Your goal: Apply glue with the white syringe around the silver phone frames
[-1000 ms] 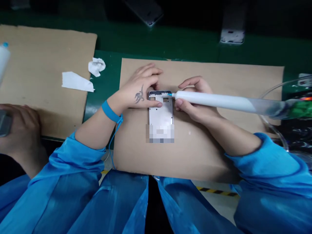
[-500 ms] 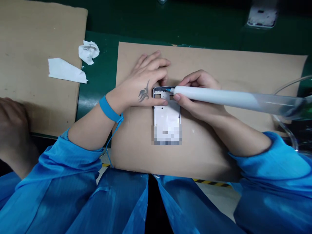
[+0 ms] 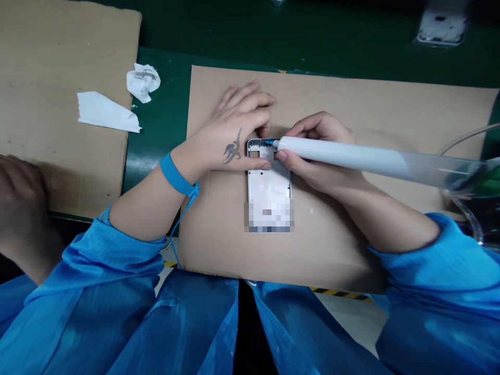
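Pinching a white dispensing syringe (image 3: 344,155) in your right hand (image 3: 316,151), its blue tip at the top edge of the metal phone frame (image 3: 269,182).
Your left hand (image 3: 230,138) lies spread, its thumb across the frame's upper end. The frame lies flat on a cardboard sheet (image 3: 332,260) on the green desk (image 3: 164,120), with white wipes (image 3: 142,82) on the neighbouring cardboard (image 3: 58,104).

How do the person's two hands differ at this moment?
The left hand lies spread across the top of the phone frame, while the right hand grips a white syringe. The left shows a tattoo and a blue wrist strap; the right shows neither. Both are bare and meet at the frame's top end.
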The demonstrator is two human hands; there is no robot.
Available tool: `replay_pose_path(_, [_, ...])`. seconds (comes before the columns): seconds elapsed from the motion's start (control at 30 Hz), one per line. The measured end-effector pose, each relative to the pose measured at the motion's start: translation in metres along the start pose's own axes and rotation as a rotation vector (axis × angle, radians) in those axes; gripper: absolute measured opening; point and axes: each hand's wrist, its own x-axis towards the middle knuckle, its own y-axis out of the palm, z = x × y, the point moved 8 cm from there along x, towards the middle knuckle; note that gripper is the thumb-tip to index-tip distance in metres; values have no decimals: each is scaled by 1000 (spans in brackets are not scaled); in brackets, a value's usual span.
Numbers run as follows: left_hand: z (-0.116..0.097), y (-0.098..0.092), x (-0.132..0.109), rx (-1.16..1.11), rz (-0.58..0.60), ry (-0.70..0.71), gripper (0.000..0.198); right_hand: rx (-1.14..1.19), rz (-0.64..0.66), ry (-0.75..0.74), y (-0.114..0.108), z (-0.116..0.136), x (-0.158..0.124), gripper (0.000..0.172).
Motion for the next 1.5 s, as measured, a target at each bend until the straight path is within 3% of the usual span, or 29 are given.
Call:
replay_pose_path(0.67, [-4, -2, -3, 42, -25, 53, 33, -12, -9, 39, 0, 0, 2, 50])
replay_pose_path(1.5, [-2, 2, -3, 83, 12, 60, 36, -9, -38, 70, -4, 4, 3, 36])
